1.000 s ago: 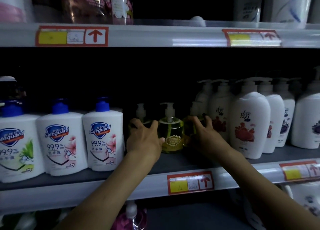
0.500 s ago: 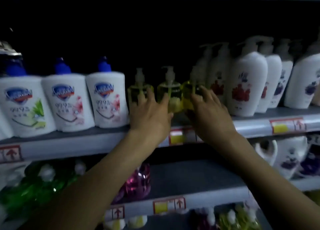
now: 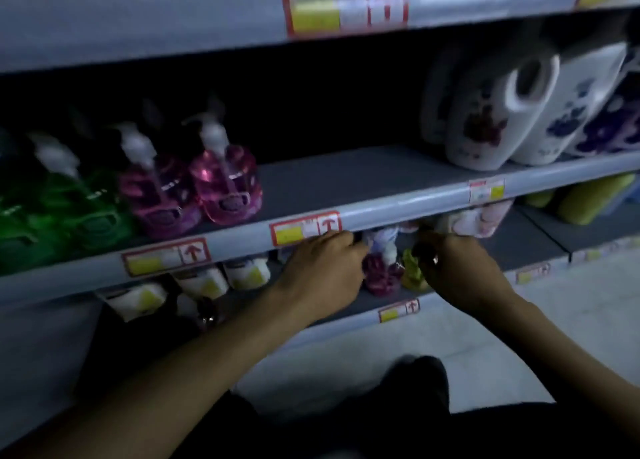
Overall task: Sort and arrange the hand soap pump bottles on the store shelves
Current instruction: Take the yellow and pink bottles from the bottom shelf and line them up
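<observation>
My two hands reach under the lip of the middle shelf (image 3: 381,212) to the lowest shelf. A small magenta pump bottle (image 3: 381,276) and a small yellow pump bottle (image 3: 411,272) stand side by side between them. My left hand (image 3: 322,268) lies against the magenta bottle's left side, and blur hides whether it grips. My right hand (image 3: 460,271) curls its fingers round the yellow bottle's right side. On the middle shelf stand two pink pump bottles (image 3: 225,188) and several green pump bottles (image 3: 69,216).
Large white handled jugs (image 3: 502,119) with flower prints fill the middle shelf's right end. White bottles (image 3: 201,282) stand at the left of the lowest shelf, and yellow-green packs (image 3: 588,202) at the far right. Red-framed price tags (image 3: 304,231) line the shelf edges. Pale floor lies below.
The view has dropped two shelves. Both hands have left the yellow bottles on the upper shelf and now flank small bottles on the lowest shelf.
</observation>
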A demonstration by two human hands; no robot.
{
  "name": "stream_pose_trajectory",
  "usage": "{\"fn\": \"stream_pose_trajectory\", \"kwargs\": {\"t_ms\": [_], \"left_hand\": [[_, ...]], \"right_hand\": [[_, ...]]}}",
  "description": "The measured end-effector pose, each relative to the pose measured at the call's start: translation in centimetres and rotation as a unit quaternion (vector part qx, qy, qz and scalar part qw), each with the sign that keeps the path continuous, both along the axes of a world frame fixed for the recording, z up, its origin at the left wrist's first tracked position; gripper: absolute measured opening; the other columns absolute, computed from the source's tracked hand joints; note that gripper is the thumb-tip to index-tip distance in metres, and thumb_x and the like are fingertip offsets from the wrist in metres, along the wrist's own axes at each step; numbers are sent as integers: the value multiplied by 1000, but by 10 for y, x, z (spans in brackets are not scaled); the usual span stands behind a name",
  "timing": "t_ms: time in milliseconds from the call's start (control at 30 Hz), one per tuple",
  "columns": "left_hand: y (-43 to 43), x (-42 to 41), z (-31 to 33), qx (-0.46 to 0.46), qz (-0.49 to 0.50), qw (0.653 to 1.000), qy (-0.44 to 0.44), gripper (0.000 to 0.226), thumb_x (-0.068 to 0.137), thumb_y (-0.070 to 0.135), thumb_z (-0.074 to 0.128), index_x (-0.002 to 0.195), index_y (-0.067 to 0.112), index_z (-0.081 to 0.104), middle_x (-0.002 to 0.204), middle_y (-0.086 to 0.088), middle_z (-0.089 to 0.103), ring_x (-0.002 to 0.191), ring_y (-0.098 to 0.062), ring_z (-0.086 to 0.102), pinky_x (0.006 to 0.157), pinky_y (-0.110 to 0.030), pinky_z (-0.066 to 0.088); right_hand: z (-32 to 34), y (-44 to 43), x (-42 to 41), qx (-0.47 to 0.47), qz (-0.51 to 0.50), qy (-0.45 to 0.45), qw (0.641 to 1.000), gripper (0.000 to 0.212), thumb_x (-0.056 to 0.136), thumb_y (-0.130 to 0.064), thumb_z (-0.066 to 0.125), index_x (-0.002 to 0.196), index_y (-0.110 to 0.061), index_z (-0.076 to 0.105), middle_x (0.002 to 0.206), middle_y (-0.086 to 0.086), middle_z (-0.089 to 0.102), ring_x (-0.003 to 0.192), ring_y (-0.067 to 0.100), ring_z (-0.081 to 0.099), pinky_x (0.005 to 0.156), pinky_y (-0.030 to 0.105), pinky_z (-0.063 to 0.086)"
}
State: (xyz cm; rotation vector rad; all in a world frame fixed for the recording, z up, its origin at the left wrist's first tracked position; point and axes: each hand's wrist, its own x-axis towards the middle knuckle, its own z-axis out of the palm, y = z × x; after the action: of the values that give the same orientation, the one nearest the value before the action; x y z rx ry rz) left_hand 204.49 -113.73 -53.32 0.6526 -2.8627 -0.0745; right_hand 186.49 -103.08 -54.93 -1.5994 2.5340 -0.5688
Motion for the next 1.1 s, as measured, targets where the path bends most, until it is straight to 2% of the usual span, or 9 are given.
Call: {"fn": "stream_pose_trajectory", "kwargs": {"t_ms": [100, 233, 333, 400, 600, 700, 800, 933, 1100], "left_hand": [[-18, -17, -61, 129, 54, 987, -81, 14, 88, 19, 48, 91, 12, 60, 95, -12, 61, 90, -35, 60, 68, -40, 50], [-34, -56, -106, 240, 41, 963, -115, 29, 92, 22, 52, 120, 15, 54, 116, -11, 55, 105, -31, 55, 76, -32, 43], [-32, -88, -123, 280, 33, 957, -68, 33, 91, 16, 53, 124, 10, 54, 123, -14, 53, 114, -31, 51, 93, -36, 44], [-29, -105, -135, 306, 27, 950, -50, 34, 89, 10, 53, 122, 5, 56, 125, -17, 54, 115, -32, 51, 97, -35, 43], [-20, -137, -169, 340, 60, 937, -45, 41, 80, 11, 55, 121, 11, 54, 129, -17, 53, 121, -36, 45, 103, -39, 41], [-11, -145, -180, 340, 68, 936, -65, 38, 78, 16, 55, 115, 4, 50, 124, -24, 52, 118, -45, 44, 100, -52, 40], [-6, -144, -185, 372, 74, 923, -63, 37, 82, 14, 56, 118, 5, 51, 128, -18, 54, 121, -36, 48, 100, -39, 42], [-5, -135, -178, 391, 72, 917, -44, 33, 82, 14, 61, 115, 11, 55, 122, -12, 59, 112, -30, 54, 89, -29, 42], [-10, -117, -171, 450, 35, 891, -58, 73, 64, 28, 74, 131, 26, 44, 129, -2, 56, 117, -23, 53, 100, -36, 45]], "right_hand": [[-59, 7, -33, 148, -76, -60, 984, 33, 85, -9, 51, 114, -15, 65, 115, 20, 65, 104, 40, 61, 84, 43, 52], [-102, -7, -71, 141, -115, -55, 982, 51, 85, 0, 51, 135, -7, 48, 129, 31, 52, 110, 48, 54, 89, 46, 49], [-115, -40, -86, 113, -95, -50, 988, 73, 84, 2, 52, 150, -16, 26, 138, 28, 40, 116, 47, 50, 92, 45, 46], [-122, -62, -93, 110, -57, -52, 991, 73, 86, 0, 54, 151, -18, 24, 142, 25, 39, 120, 45, 48, 95, 45, 47], [-124, -81, -113, 122, -45, -1, 992, 70, 84, 0, 58, 147, -15, 32, 147, 20, 30, 121, 46, 47, 96, 46, 44], [-120, -80, -115, 162, -31, 13, 986, 39, 91, -6, 55, 130, -3, 54, 135, 25, 47, 117, 41, 51, 92, 40, 44], [-119, -77, -108, 172, -3, 34, 984, 23, 88, -9, 60, 108, 1, 66, 115, 25, 60, 115, 37, 52, 88, 37, 45], [-121, -57, -103, 130, -7, 22, 991, 16, 81, 0, 57, 85, 7, 71, 90, 26, 67, 84, 39, 64, 73, 39, 53], [-71, -22, -86, 60, 81, 27, 995, 8, 69, -6, 70, 75, -8, 76, 82, 14, 68, 76, 29, 61, 62, 28, 41]]}}
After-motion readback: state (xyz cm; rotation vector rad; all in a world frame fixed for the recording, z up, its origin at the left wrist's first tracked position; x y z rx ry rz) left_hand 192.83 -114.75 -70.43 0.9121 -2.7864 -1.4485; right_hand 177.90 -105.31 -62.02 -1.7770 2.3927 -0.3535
